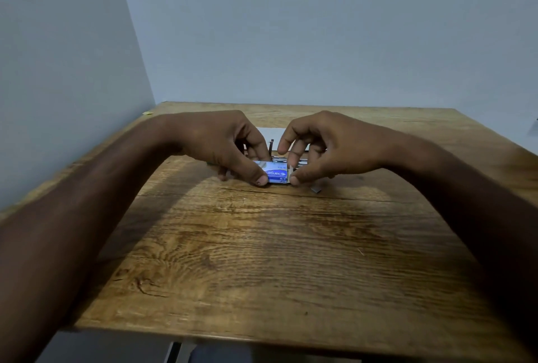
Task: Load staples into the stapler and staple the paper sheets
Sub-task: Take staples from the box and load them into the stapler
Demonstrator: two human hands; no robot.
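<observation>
A small blue staple box is held just above the wooden table between both hands. My left hand pinches its left end with thumb and fingers. My right hand grips its right end, where a white flap stands open. Behind the hands lies the stapler, mostly hidden; only metal parts show. A white paper sheet lies flat further back, partly covered by the hands. A small strip of staples rests on the table below my right hand.
The table stands in a corner, with a wall on the left and a wall behind. Its front edge runs across the bottom of the view. A tiny yellow scrap sits by the left wall.
</observation>
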